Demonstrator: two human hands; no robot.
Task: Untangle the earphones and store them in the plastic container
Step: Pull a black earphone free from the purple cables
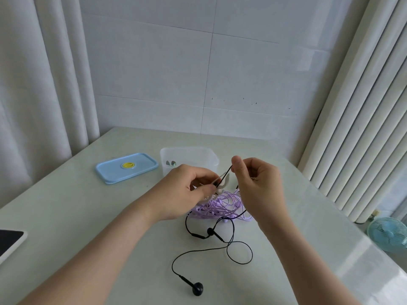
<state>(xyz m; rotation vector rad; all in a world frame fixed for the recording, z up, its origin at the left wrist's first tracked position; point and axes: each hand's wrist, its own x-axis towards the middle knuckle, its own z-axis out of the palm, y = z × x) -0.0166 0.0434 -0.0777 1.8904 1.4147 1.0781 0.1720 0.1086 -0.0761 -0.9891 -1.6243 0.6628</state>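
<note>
A tangle of purple earphone cable point(222, 205) lies on the table under my hands, mixed with a white cable point(217, 192). Black earphones point(220, 249) trail toward me, one bud point(197, 289) near the front and another bud point(211, 231) closer to the tangle. My right hand point(256, 186) pinches the black cable and holds it up taut. My left hand point(187, 190) pinches the cables at the knot. The clear plastic container point(189, 155) stands just behind my hands, open, with something small inside.
The container's blue lid point(126, 167) with a yellow centre lies to the left of it. A dark phone or tablet point(10, 241) sits at the table's left edge. A small blue fan point(389, 233) stands on the floor to the right, below a white radiator.
</note>
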